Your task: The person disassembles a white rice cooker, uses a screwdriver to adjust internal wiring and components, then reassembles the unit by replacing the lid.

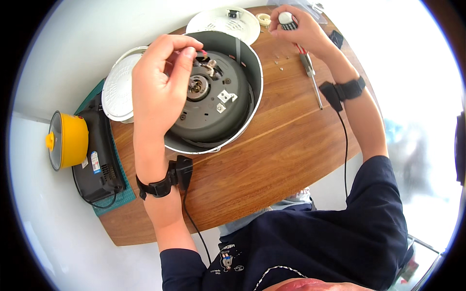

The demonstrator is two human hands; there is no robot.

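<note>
My left hand [162, 72] is over a round grey appliance housing [250, 97], its thumb and forefinger pinched at a short red wire [204, 52]. Beneath the fingers lies the grey inner base [221, 123] with a round metal centre part [198, 88] and small white metal brackets [225, 96]. My right hand [303, 29] is raised above the table's far right side. Its fingers close round a small white, rounded object with a black ridged part [288, 21], whose kind I cannot make out. Below that hand, a red-handled tool [306, 62] lies beside a thin metal rod [318, 94].
A white vented round cover [228, 23] lies behind the housing, a white lid [121, 86] left of it. Tiny parts [280, 68] are scattered on the wooden table [276, 131]. At left, a yellow pot [75, 141] stands by a black device [99, 160] on a green mat [119, 201].
</note>
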